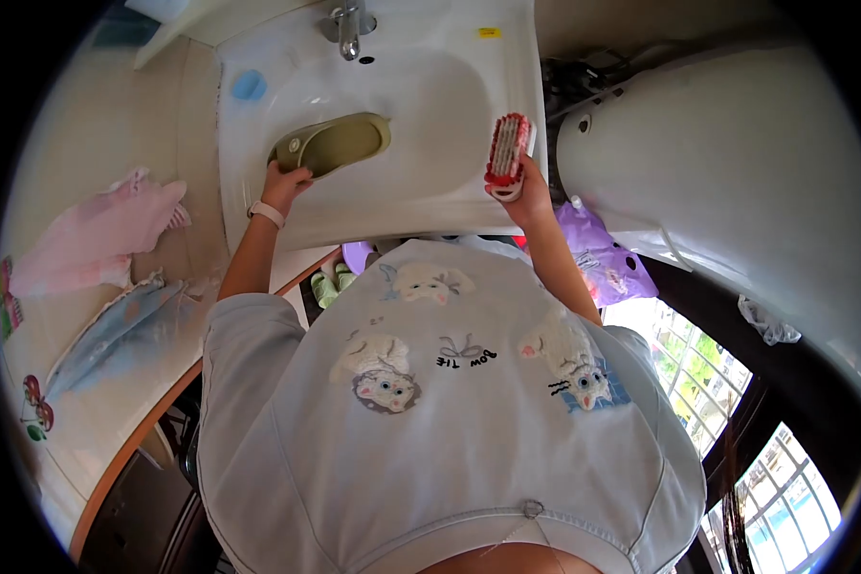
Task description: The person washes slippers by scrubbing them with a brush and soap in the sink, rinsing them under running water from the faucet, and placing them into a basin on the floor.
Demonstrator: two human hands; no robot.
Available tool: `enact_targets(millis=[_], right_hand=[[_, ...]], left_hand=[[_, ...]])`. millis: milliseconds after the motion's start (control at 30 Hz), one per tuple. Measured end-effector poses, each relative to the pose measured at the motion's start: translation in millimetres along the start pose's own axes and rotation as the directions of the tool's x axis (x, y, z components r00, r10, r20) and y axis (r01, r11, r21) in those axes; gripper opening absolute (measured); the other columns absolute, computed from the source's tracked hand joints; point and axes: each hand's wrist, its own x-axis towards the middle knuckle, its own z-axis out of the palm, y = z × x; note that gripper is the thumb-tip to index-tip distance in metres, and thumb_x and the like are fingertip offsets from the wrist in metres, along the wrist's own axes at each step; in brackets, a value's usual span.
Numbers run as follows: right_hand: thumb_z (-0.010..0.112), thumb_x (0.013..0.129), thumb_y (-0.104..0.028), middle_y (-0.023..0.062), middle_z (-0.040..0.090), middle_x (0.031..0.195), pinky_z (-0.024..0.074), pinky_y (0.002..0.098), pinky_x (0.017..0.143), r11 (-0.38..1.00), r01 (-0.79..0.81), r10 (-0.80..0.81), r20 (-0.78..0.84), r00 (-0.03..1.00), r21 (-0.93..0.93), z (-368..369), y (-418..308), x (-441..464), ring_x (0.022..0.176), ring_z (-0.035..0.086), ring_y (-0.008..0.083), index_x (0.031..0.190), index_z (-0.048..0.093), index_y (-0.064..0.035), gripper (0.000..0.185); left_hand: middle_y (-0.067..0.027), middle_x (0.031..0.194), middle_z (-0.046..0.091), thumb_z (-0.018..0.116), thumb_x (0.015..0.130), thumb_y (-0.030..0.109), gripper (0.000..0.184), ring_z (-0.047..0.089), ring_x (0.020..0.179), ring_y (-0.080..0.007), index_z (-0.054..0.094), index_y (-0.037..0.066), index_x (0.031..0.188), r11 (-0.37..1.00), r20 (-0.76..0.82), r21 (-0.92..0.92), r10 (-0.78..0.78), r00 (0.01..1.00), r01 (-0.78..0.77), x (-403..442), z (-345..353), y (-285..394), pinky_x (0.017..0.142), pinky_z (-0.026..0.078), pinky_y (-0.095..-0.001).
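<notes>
My left hand [287, 187], with a pale band at its wrist, grips the near left end of an olive-green, long, shallow tray-like thing [346, 143]. It is tilted over the white sink [383, 206], its hollow side showing, with a small round mark near the held end; its exact kind I cannot make out. My right hand [526, 194] is closed round a scrubbing brush [509, 151] with red and whitish bristles facing up. The brush is held over the sink's right rim, apart from the olive-green thing.
A metal faucet [350, 38] stands at the sink's far side. Right of the sink is a large white appliance-like body [717, 143], with a purple plastic bag [603, 258] below. Pink cloth [105, 230] hangs at the left wall. Green slippers [327, 289] lie under the sink.
</notes>
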Motion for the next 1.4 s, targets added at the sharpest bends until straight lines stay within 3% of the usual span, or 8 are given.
enact_targets(millis=[100, 400, 633, 900, 1100, 1200, 1267, 1400], right_hand=[[0.042, 0.089, -0.034, 0.0072, 0.054, 0.106, 0.0465, 0.0403, 0.07, 0.999, -0.029, 0.03, 0.026, 0.999, -0.029, 6, -1, 0, 0.091, 0.055, 0.0233, 0.118, 0.043, -0.0101, 0.038], [0.044, 0.088, -0.035, 0.0069, 0.055, 0.104, 0.0467, 0.04, 0.069, 0.992, -0.089, 0.093, 0.035, 0.995, -0.086, 9, -4, -1, 0.088, 0.055, 0.0228, 0.116, 0.046, -0.009, 0.038], [0.046, 0.087, -0.036, 0.0065, 0.056, 0.102, 0.0468, 0.04, 0.069, 0.988, -0.088, 0.097, 0.068, 0.993, -0.13, 6, -7, -2, 0.087, 0.055, 0.0217, 0.114, 0.047, -0.0093, 0.039], [0.048, 0.085, -0.039, 0.0062, 0.056, 0.103, 0.0466, 0.0398, 0.069, 0.981, -0.079, 0.082, 0.013, 0.997, -0.176, 4, -9, -3, 0.087, 0.055, 0.0213, 0.114, 0.047, -0.0103, 0.041], [0.047, 0.086, -0.039, 0.0062, 0.056, 0.104, 0.0461, 0.0402, 0.07, 0.981, -0.098, 0.104, 0.025, 0.994, -0.168, -1, -11, -1, 0.088, 0.055, 0.0221, 0.115, 0.046, -0.0105, 0.04], [0.046, 0.087, -0.038, 0.0063, 0.055, 0.103, 0.0459, 0.04, 0.07, 0.984, -0.106, 0.111, 0.03, 0.993, -0.142, 0, -12, 1, 0.087, 0.055, 0.0228, 0.114, 0.046, -0.0106, 0.039], [0.046, 0.087, -0.038, 0.0065, 0.055, 0.102, 0.0459, 0.0399, 0.07, 0.985, -0.105, 0.115, 0.07, 0.991, -0.14, 2, -17, 2, 0.086, 0.055, 0.0231, 0.114, 0.046, -0.0107, 0.038], [0.043, 0.088, -0.036, 0.0069, 0.057, 0.094, 0.046, 0.0387, 0.065, 0.984, -0.087, 0.103, 0.099, 0.99, -0.157, 8, -23, 3, 0.081, 0.055, 0.0233, 0.108, 0.049, -0.0096, 0.034]], left_hand=[[-0.0125, 0.099, 0.052, 0.066, 0.064, 0.003, 0.05, 0.053, 0.09, -0.0193, 0.041, 0.0, 0.107, 0.957, -0.026, 0.257, 0.147, 0.989, -0.135, -18, -11, -8, 0.076, 0.047, -0.0296], [-0.0124, 0.109, 0.049, 0.071, 0.06, 0.0, 0.065, 0.049, 0.102, -0.0219, 0.036, 0.0, 0.115, 0.855, -0.031, 0.412, 0.358, 0.933, -0.314, -56, -37, -30, 0.081, 0.047, -0.031], [-0.0137, 0.115, 0.044, 0.071, 0.058, -0.004, 0.071, 0.047, 0.106, -0.0228, 0.033, 0.0, 0.118, 0.863, -0.146, 0.342, 0.44, 0.886, -0.372, -82, -12, -52, 0.089, 0.047, -0.035], [-0.013, 0.11, 0.045, 0.075, 0.058, 0.003, 0.067, 0.049, 0.104, -0.0223, 0.037, 0.001, 0.112, 0.621, -0.068, 0.527, 0.712, 0.699, -0.581, -100, 2, -64, 0.088, 0.046, -0.0355], [-0.0142, 0.109, 0.046, 0.075, 0.058, 0.004, 0.064, 0.051, 0.101, -0.0234, 0.037, -0.002, 0.11, 0.614, -0.077, 0.491, 0.738, 0.671, -0.619, -92, 13, -62, 0.085, 0.047, -0.0334], [-0.0146, 0.102, 0.052, 0.076, 0.059, 0.011, 0.063, 0.056, 0.092, -0.0226, 0.039, -0.004, 0.108, 0.779, -0.265, 0.524, 0.533, 0.803, -0.345, -73, 39, -42, 0.078, 0.049, -0.0316], [-0.0144, 0.095, 0.057, 0.077, 0.06, 0.018, 0.057, 0.058, 0.084, -0.0207, 0.046, -0.006, 0.101, 0.782, -0.366, 0.565, 0.525, 0.768, -0.265, -51, 66, -32, 0.066, 0.05, -0.0302], [-0.0147, 0.092, 0.059, 0.073, 0.06, 0.026, 0.051, 0.059, 0.077, -0.0191, 0.055, -0.007, 0.095, 0.978, -0.433, 0.206, 0.093, 0.896, -0.002, 27, 114, -35, 0.056, 0.051, -0.029]])
